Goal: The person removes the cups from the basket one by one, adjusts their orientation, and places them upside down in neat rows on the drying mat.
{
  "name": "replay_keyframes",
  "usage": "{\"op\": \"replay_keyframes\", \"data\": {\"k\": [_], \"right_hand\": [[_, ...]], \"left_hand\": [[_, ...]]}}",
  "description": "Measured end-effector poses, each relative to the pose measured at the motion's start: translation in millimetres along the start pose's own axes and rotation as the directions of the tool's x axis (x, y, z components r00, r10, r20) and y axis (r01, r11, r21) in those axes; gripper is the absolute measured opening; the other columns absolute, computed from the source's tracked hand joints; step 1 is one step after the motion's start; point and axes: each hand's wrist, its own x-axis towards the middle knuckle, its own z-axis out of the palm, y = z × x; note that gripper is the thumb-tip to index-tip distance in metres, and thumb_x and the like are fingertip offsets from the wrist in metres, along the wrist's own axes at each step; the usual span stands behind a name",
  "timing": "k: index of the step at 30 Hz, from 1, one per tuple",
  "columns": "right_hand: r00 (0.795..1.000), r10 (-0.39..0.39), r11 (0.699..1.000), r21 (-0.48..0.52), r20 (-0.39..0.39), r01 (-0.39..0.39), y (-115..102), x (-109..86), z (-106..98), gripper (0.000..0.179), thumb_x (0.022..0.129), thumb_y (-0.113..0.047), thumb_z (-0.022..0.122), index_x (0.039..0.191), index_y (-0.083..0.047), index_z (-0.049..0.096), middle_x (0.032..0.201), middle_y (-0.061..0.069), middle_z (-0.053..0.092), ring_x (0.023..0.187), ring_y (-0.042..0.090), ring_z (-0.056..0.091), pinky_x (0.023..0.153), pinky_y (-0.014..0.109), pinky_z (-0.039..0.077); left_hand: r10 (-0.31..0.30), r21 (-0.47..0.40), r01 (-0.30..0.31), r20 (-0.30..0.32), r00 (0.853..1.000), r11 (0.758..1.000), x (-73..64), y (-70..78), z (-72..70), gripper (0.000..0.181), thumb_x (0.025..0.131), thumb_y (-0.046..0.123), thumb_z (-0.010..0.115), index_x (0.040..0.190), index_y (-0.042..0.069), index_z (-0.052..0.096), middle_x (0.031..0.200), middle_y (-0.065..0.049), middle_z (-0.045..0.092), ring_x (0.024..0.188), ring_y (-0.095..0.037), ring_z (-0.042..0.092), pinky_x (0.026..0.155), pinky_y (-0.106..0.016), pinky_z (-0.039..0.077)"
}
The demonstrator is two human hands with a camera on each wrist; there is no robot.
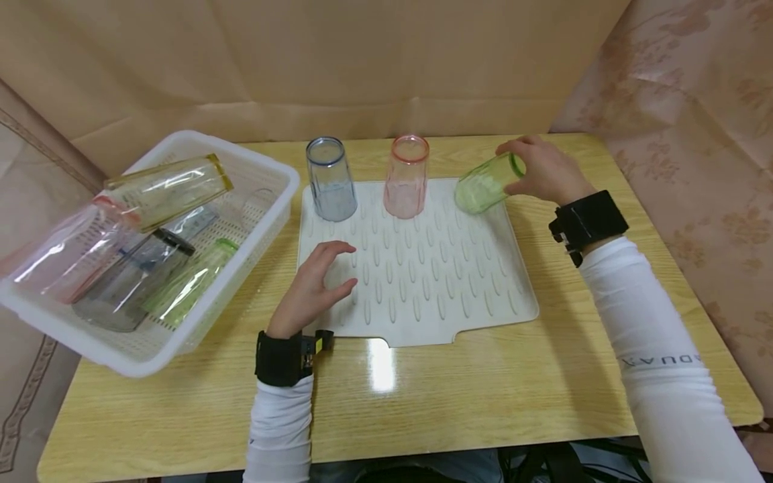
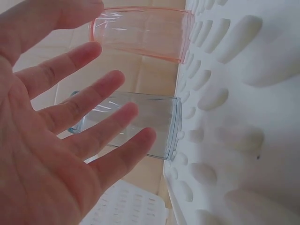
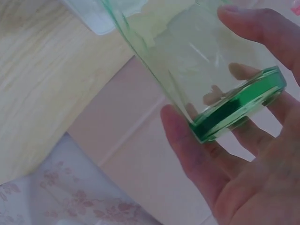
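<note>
One tilted, translucent green, glass-like tumbler (image 1: 483, 188), upper right of frame, has its thick base gripped by my right hand (image 1: 547, 169), presumably leaving the rim free to face the white, ridged, plastic-looking mat (image 1: 431, 272), while my left hand (image 1: 308, 287), left of centre, hovers empty, fingers parted.

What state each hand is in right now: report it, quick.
Left hand: open, holding nothing.
Right hand: holding the tilted green glass.
</note>
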Motion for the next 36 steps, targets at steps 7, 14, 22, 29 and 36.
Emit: {"op": "replay_keyframes", "data": {"k": [7,14,22,29,36], "right_hand": [[0.987,0.005,0.999,-0.047,0.159,0.002,-3.0,19.2,-11.8,0.069,0.081,-0.014,0.077,0.14,-0.005,0.043,0.142,0.03,0.035,0.121,0.049,0.041,0.092,0.063,0.037],[0.975,-0.004,0.999,-0.05,0.224,0.015,-5.9,29.9,-18.1,0.068,0.08,-0.012,0.076,0.139,-0.004,0.043,0.142,0.031,0.032,0.124,0.049,0.037,0.097,0.061,0.034],[0.969,-0.02,0.995,-0.092,0.246,0.044,-9.8,38.5,-19.8,0.066,0.078,-0.012,0.077,0.135,-0.002,0.047,0.136,0.032,0.039,0.12,0.048,0.041,0.097,0.061,0.034],[0.952,0.019,0.992,-0.128,0.306,0.021,-16.7,44.1,-21.9,0.067,0.078,-0.014,0.076,0.137,-0.004,0.046,0.14,0.031,0.036,0.122,0.048,0.039,0.095,0.063,0.036],[0.942,0.033,0.99,-0.142,0.335,0.016,-19.1,44.3,-22.1,0.069,0.078,-0.015,0.073,0.139,-0.007,0.042,0.141,0.03,0.032,0.122,0.049,0.039,0.092,0.064,0.036]], "left_hand": [[-0.024,-0.017,0.025,0.012,1.0,1.0,-2.0,1.9,2.0,0.048,0.083,0.002,0.074,0.126,0.0,0.052,0.128,-0.017,0.05,0.121,-0.029,0.045,0.1,-0.044,0.039],[-0.036,0.0,0.036,0.004,0.999,0.999,-5.1,5.6,2.0,0.048,0.083,0.003,0.074,0.126,0.0,0.053,0.129,-0.017,0.05,0.121,-0.029,0.045,0.101,-0.044,0.038],[-0.015,-0.008,0.015,-0.01,1.0,1.0,-8.3,7.6,2.8,0.048,0.082,0.002,0.074,0.125,-0.001,0.053,0.128,-0.017,0.05,0.121,-0.029,0.045,0.101,-0.043,0.038],[-0.013,-0.015,0.013,-0.012,1.0,1.0,-9.0,9.5,4.7,0.047,0.083,0.002,0.074,0.125,-0.001,0.053,0.128,-0.017,0.051,0.12,-0.029,0.046,0.101,-0.043,0.038],[-0.024,-0.007,0.024,0.005,1.0,1.0,-6.5,11.7,6.4,0.048,0.083,0.003,0.074,0.125,-0.001,0.053,0.127,-0.017,0.051,0.119,-0.029,0.046,0.1,-0.043,0.039]]}}
